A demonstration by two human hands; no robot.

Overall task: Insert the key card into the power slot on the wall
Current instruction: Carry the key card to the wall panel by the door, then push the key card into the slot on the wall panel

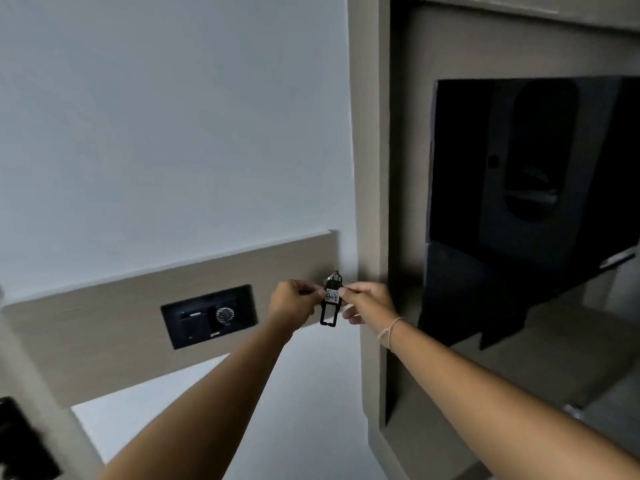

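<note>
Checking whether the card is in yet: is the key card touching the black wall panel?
Apart. The head view shows the key card held between the left hand and right hand, with bare wood trim between it and the panel.

I have both bare arms stretched forward and up, forearms converging. My left hand (294, 303) is curled closed, its fingers (313, 293) pinched at the tips. My right hand (369, 303) faces it, thumb and forefinger pinched together, lower fingers loosely spread, a thin cord round the wrist.
</note>
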